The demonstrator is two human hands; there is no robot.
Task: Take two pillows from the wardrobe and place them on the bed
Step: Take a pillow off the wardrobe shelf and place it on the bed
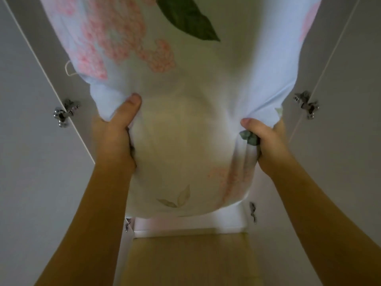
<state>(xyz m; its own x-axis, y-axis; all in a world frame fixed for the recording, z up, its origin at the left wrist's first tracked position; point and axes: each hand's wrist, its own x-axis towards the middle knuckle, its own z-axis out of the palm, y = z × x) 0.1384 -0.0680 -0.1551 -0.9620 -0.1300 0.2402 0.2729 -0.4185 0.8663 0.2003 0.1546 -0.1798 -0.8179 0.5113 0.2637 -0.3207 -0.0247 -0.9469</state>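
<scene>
the pillow [185, 124] fills the middle of the view, a pale blue-white case printed with pink flower clusters and a dark green leaf. its long axis runs from the top edge of the view down toward the person, with the near end hanging lowest, just above a white wardrobe shelf [189, 226]. the far end runs out of sight past the top edge, so where it ends cannot be told.

the left hand [117, 133] grips the pillow's near left corner, thumb pressed on the front face and the fingers wrapped behind the fabric. the right hand [266, 141] is closed on the near right corner, bunching the cloth into folds with a small green printed patch squeezed against the thumb. both forearms reach up from the bottom corners to the pillow.

the left wardrobe door [31, 141] stands open to the left of the pillow and the right wardrobe door [348, 131] to its right. a metal hinge [65, 112] sits left of the pillow beside the left hand, and another hinge [306, 104] sits right of it. a wooden panel [189, 261] lies below the pillow.
</scene>
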